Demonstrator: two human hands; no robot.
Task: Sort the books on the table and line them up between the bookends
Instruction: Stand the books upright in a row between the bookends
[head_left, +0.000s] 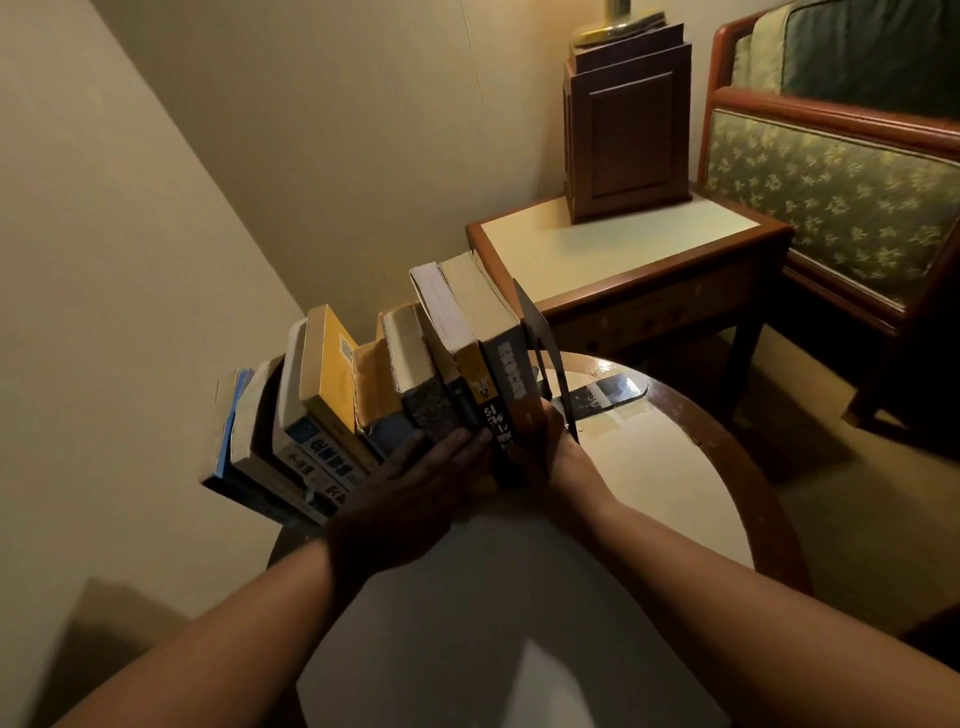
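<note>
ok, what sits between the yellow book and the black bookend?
In the head view, several leaning books fill the stretch from the yellow book to the black bookend; no bare gap shows.

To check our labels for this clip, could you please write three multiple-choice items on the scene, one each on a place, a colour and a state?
1. Where does the black bookend stand?
A) at the right end of the row of books
B) lying flat on the floor
C) in the middle of the row

2. What colour is the cover of the tilted book in the row's left half?
A) red
B) yellow
C) green

3. How do the fingers of the left hand lie?
A) curled round a lifted book
B) straight against the book spines
C) clenched in a fist away from the books

Answers:
1 A, its upright plate rises just beside the last book on the right.
2 B, its cover shows yellow.
3 B, the fingers lie stretched out across the lower spines.
</note>
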